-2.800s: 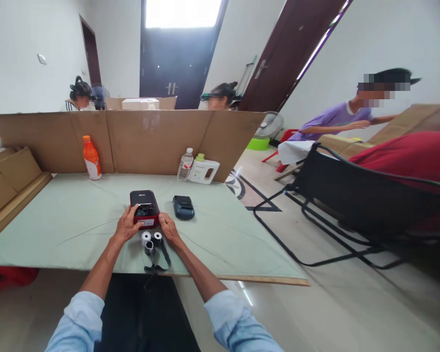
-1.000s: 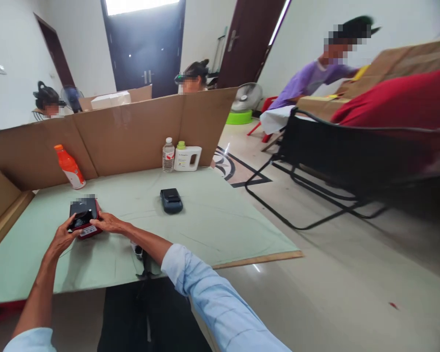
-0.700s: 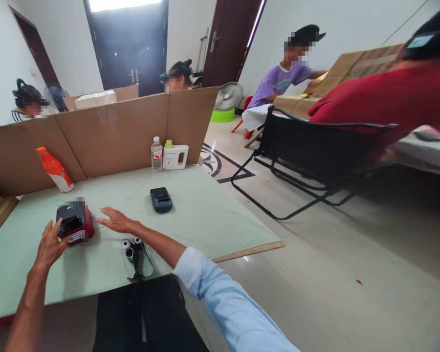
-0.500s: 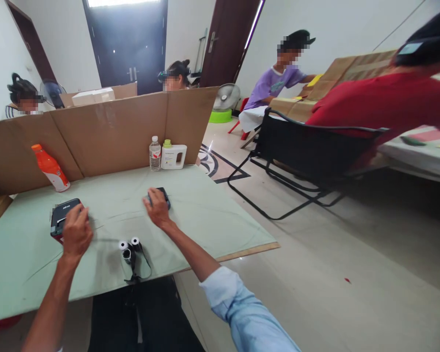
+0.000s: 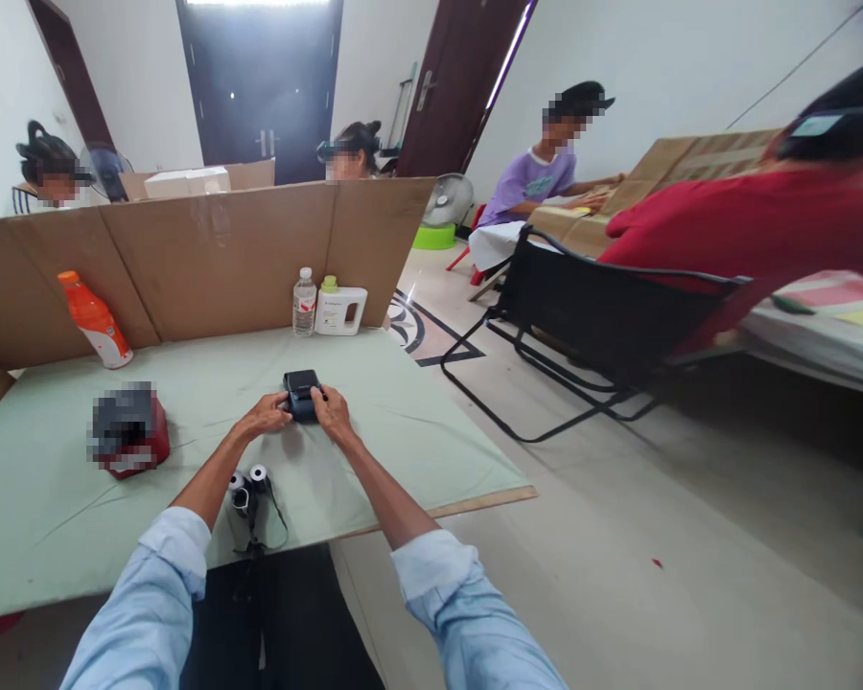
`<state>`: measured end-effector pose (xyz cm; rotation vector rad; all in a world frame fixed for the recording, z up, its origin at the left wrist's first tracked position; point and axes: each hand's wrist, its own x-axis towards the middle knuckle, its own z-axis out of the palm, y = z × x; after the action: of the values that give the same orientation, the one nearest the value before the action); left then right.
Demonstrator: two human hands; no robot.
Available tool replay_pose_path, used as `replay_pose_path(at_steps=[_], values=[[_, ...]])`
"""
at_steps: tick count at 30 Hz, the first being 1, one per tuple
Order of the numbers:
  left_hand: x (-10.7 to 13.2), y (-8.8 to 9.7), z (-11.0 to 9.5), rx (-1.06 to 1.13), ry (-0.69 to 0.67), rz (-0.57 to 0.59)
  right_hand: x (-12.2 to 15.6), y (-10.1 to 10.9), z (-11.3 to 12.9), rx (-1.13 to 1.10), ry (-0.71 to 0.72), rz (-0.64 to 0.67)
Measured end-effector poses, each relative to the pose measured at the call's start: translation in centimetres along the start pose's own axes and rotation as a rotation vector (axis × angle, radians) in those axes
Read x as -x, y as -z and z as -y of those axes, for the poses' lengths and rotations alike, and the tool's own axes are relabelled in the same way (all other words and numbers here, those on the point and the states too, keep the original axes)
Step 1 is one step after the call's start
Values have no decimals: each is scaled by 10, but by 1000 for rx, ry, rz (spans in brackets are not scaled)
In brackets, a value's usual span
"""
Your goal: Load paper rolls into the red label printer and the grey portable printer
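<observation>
A small dark boxy device (image 5: pixel 301 403), which looks like a portable receipt printer, is between my two hands on the table. My left hand (image 5: pixel 266 416) grips its left side with the fingertips. On the other side, my right hand (image 5: pixel 332 410) closes on its right edge, the thumb near the top. A larger red-and-black device (image 5: pixel 159 431) stands at the left, partly blurred out and touched by neither hand. Close to the front edge are small rolls with white ends (image 5: pixel 259 473), with a dark cord (image 5: pixel 279 513) by them.
The pale green tabletop (image 5: pixel 417 431) has a cardboard screen (image 5: pixel 222 259) along its back. Against it stand an orange bottle (image 5: pixel 97 321), a clear water bottle (image 5: pixel 304 305) and a white jug (image 5: pixel 340 309). A black folding chair (image 5: pixel 611 307) and other people are at the right.
My left hand has let go of the red-and-black device and moved right to the small dark device. That device now faces me, held from both sides.
</observation>
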<state>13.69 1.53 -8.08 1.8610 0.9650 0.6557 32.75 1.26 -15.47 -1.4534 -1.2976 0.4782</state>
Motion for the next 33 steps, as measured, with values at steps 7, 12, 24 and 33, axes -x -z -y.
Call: replay_pose_path(at_steps=[7, 12, 24, 33], values=[[87, 48, 25, 9, 124, -235, 56, -44, 42, -195, 117, 240], [142, 66, 37, -77, 266, -381, 81, -76, 63, -210, 174, 406], [156, 70, 38, -316, 115, -436, 88, -67, 53, -291, 275, 556], [156, 69, 43, -449, 6, -421, 91, -71, 41, -242, 351, 531]])
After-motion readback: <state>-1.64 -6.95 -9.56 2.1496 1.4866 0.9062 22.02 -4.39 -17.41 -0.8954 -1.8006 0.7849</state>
